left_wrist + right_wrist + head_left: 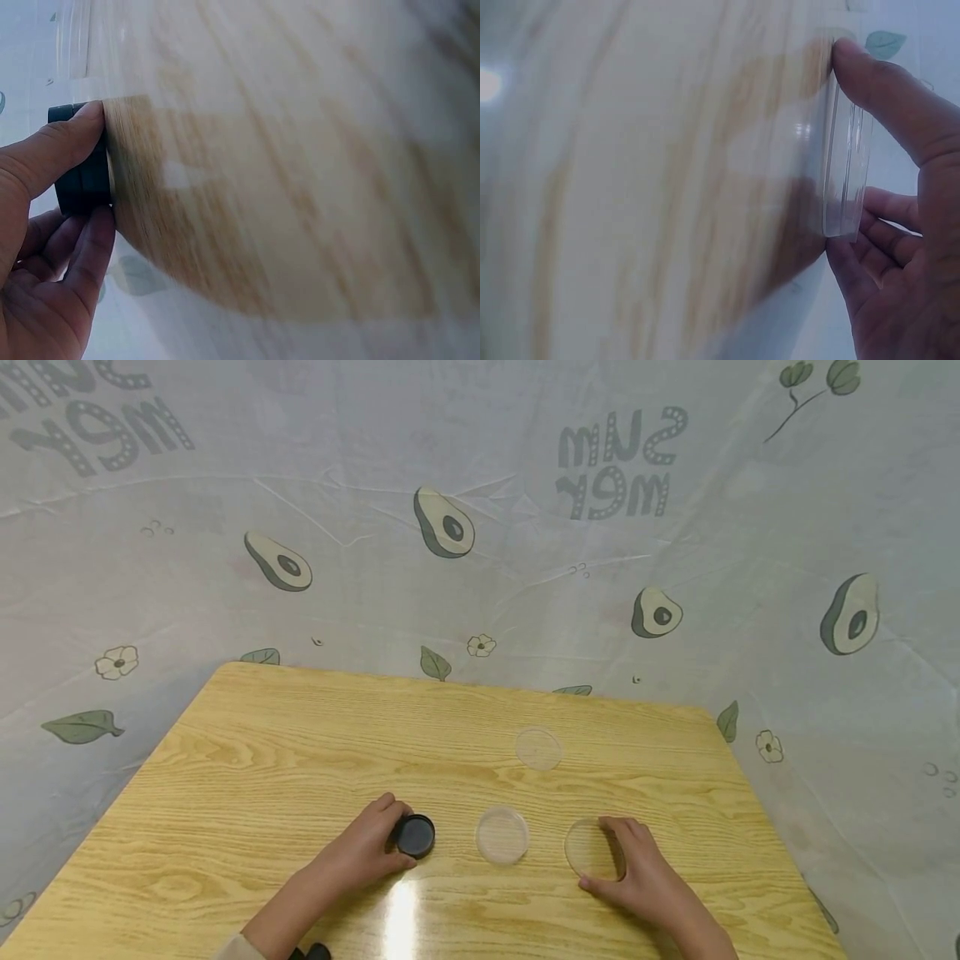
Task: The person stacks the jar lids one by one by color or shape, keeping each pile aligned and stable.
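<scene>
My left hand (367,845) grips a small, round black case (416,837) by its sides, thumb on the near side. The left wrist view shows the same black case (84,169) as a short cylinder with a seam round it. On the right, a clear round petri dish (585,850) sits between the thumb and fingers of my right hand (641,875). Seen edge-on in the right wrist view, the clear dish (844,172) has thin, low walls. Another clear round dish (502,836) lies on the table between the hands.
Farther back on the wood-grain table (360,727) lies a flat clear disc (539,749). A pale patterned cloth (525,568) hangs behind the table and along its sides. Near the left forearm, a small black item (318,952) shows at the bottom edge.
</scene>
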